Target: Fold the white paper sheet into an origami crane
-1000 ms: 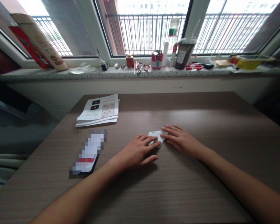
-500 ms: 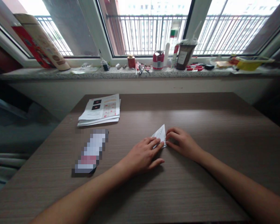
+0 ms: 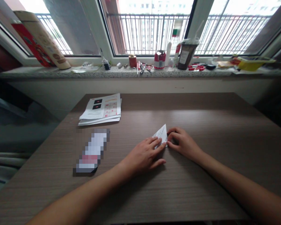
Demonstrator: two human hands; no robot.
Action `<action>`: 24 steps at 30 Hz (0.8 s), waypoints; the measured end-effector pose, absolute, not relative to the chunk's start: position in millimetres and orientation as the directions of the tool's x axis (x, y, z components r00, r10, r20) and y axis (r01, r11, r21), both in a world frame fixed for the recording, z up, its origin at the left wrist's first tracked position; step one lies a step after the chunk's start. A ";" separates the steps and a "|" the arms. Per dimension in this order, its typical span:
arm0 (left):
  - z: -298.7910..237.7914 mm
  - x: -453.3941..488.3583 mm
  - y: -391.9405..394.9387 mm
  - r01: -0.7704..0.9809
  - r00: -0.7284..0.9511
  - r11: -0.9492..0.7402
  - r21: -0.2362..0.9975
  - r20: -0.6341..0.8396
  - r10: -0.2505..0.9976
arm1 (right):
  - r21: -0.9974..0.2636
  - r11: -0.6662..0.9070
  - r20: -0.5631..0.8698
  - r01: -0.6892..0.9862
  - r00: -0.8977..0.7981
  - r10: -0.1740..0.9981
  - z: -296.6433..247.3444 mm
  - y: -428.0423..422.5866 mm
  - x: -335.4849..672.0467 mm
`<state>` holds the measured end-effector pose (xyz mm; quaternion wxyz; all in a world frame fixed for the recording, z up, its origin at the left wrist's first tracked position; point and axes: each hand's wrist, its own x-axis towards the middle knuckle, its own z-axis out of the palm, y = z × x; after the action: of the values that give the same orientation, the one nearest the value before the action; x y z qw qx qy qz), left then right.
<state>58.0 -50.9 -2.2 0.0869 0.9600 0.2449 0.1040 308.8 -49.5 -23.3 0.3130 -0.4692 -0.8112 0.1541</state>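
Observation:
A small white sheet of paper (image 3: 163,135), folded into a triangle with faint print on it, lies on the wooden table with its point away from me. My left hand (image 3: 146,154) rests flat over its lower left part, fingers spread and thumb stretched out to the side. At the right edge of the paper, my right hand (image 3: 181,142) has thumb and fingertips closed in a pinch on the lower right corner. The fingers of my left hand cover part of the paper.
A phone with a blurred screen (image 3: 92,151) lies left of my hands, and a stack of printed papers (image 3: 100,107) behind it. Along the windowsill (image 3: 121,73) stand a drink can (image 3: 159,60), a plastic cup (image 3: 186,56), pliers and a yellow basket (image 3: 251,64).
The thumb and fingers of my right hand have drawn closer together at the paper's edge. My left hand stays in place on the paper; the view has shifted slightly.

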 end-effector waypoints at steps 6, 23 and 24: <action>-3.4 58.1 -49.8 0.451 0.858 -0.865 0.219 0.161 0.488 | -0.561 0.454 0.352 0.692 -0.297 0.888 -26.7 -39.2 307.5; 0.5 54.7 -46.1 0.457 0.848 -0.832 0.315 0.127 0.514 | -0.565 0.363 0.353 0.741 -0.181 0.918 -29.8 14.3 310.1; 0.9 54.8 -46.1 0.457 0.848 -0.831 0.317 0.127 0.515 | -0.555 0.359 0.357 0.751 -0.175 0.918 -30.5 17.3 310.0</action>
<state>54.8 -46.1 0.9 0.1386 0.9511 0.2555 0.1042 310.0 17.3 -30.5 0.3288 -0.5519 -0.7558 0.1268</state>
